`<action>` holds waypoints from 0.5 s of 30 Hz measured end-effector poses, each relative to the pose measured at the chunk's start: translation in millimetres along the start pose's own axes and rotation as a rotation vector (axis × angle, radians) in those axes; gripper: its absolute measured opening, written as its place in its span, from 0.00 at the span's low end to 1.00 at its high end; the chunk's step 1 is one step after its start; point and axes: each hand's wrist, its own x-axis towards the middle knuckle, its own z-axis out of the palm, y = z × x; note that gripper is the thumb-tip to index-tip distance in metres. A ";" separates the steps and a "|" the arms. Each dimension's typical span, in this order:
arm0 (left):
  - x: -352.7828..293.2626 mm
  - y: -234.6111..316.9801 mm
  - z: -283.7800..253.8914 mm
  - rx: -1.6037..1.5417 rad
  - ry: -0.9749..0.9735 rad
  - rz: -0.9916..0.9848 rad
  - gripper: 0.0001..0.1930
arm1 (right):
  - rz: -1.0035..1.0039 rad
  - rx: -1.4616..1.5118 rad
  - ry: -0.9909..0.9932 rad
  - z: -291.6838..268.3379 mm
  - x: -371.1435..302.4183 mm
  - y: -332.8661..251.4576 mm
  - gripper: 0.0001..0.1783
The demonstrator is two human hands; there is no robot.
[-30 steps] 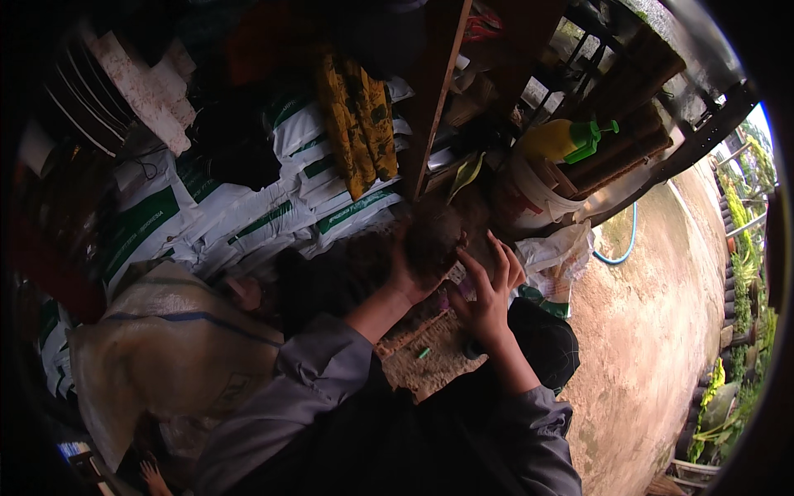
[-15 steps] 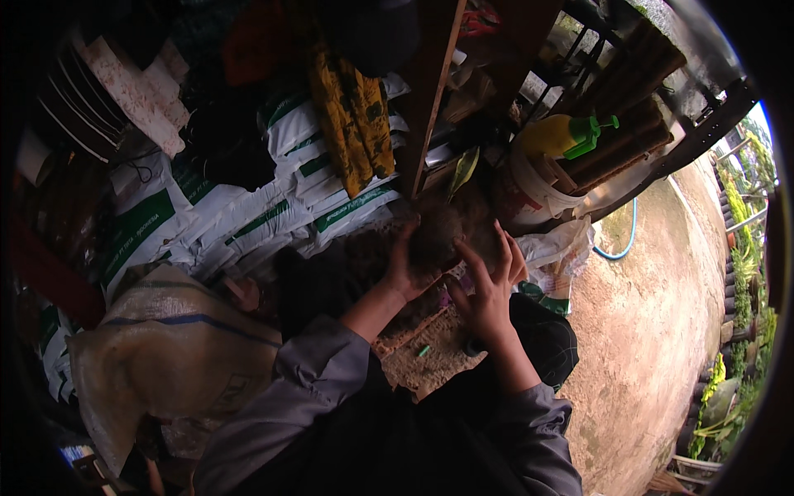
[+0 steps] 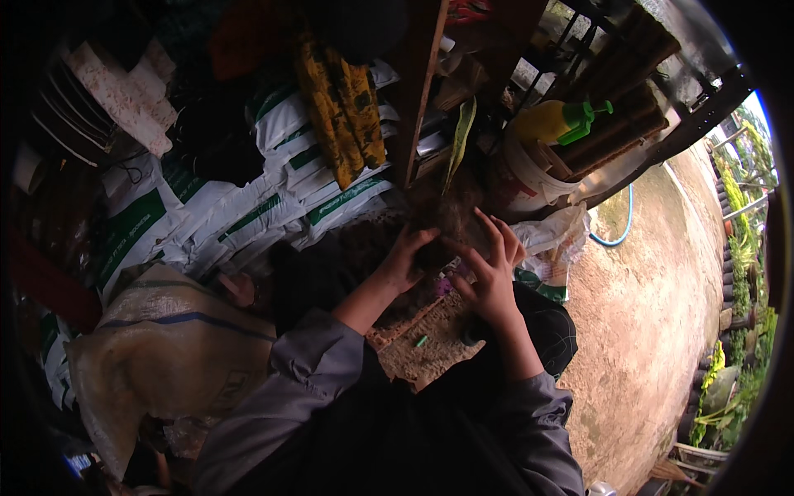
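Note:
Between my hands is a dark brown, soil-like clump point(image 3: 442, 240), dim and hard to make out. A long green leaf with pale edges point(image 3: 461, 145) stands up just beyond it, seemingly rising from the clump. My left hand point(image 3: 407, 260) curls its fingers round the clump's left side. On the right side, my right hand point(image 3: 494, 273) presses its bent fingers against the same clump. Below them, a small purple thing point(image 3: 444, 286) shows near the right thumb. A small green piece point(image 3: 422, 341) lies on the ground between my forearms.
Beyond my right hand stands a white bucket point(image 3: 529, 183) holding a yellow spray bottle with a green head point(image 3: 556, 122). White-and-green sacks point(image 3: 273, 211) are piled at left, near a translucent sack point(image 3: 178, 347). Another person's hand point(image 3: 238, 289) is beside it. A blue hose point(image 3: 616, 240) lies right.
More of the leaf shows now, reaching higher above the clump. My left fingers have bent further inward over the clump, and my right hand has stayed close to its side.

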 end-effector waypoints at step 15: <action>-3.4 3.6 16.4 0.108 -0.098 0.092 0.28 | 0.059 0.127 0.031 -1.9 -3.1 7.2 0.27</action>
